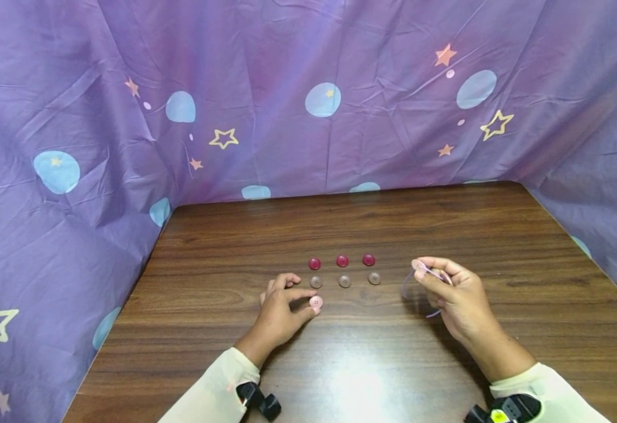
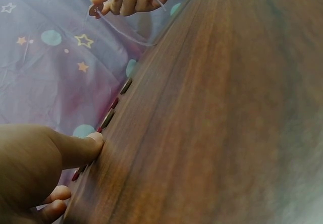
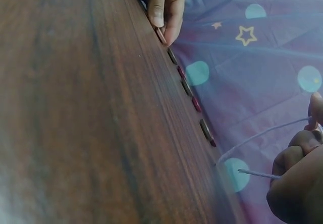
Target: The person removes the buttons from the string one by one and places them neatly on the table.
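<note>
My left hand pinches a pink button between thumb and forefinger at the tabletop. To the right, my right hand is raised above the table and pinches another pink button. A purple string hangs from that button and passes among the right fingers; its short end sticks out below the hand. In the left wrist view, the string droops in a loop from the button. Beyond the left fingertips lie three grey-brown buttons in a row, with three dark red buttons behind them.
All of this is on a brown wood-grain table. A purple curtain with stars and blue spots hangs behind the table and along its sides. Light glares off the tabletop near the front.
</note>
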Demonstrator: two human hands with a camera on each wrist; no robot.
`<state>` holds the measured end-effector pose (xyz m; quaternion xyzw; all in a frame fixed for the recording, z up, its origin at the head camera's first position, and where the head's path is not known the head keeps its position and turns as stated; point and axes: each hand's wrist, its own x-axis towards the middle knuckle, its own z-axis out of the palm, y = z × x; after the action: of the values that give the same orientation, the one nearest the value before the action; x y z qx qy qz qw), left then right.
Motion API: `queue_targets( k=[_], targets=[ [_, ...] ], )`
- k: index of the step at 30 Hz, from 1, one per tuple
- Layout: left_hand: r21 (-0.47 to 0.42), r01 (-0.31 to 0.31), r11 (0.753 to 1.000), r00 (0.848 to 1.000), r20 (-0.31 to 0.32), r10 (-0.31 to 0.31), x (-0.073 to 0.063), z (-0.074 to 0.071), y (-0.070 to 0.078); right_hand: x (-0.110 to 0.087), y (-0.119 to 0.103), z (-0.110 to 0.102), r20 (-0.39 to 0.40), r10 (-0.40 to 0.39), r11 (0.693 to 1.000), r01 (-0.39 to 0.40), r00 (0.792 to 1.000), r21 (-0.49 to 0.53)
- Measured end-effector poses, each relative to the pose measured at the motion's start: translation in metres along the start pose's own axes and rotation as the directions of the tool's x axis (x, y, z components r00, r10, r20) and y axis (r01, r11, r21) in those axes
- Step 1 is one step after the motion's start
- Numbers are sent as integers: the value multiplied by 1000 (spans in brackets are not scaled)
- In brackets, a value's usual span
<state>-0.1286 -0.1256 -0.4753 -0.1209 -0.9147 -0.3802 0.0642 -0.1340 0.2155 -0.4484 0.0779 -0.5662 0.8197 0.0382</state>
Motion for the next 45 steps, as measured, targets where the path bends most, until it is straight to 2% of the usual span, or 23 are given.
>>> queue_targets(
  k=[8, 21, 27, 33, 39, 45],
  targets=[
    [-2, -5, 1000, 1000, -21, 5, 0, 1, -1, -2, 0, 1, -10, -30, 1000, 30, 1000, -4],
    [-123, 32, 992, 993, -108, -46, -1, 0, 1, -3, -1, 5, -6, -46, 997, 46, 999, -67],
    [-168, -4, 986, 983, -184, -27, 0, -2, 3, -3, 0, 5, 22, -61, 996, 62, 998, -69],
    [-174, -71, 982, 970, -240, 27, 1, -1, 8, -4, 0, 6, 33, -62, 996, 64, 998, -57],
    [-212, -125, 969, 969, -235, 74, 1, 0, 16, -6, 0, 7, 38, -67, 994, 70, 997, -82],
    [-244, -112, 963, 979, -193, 65, 2, -3, 30, -6, 0, 8, 31, -67, 995, 70, 997, -75]
  ],
)
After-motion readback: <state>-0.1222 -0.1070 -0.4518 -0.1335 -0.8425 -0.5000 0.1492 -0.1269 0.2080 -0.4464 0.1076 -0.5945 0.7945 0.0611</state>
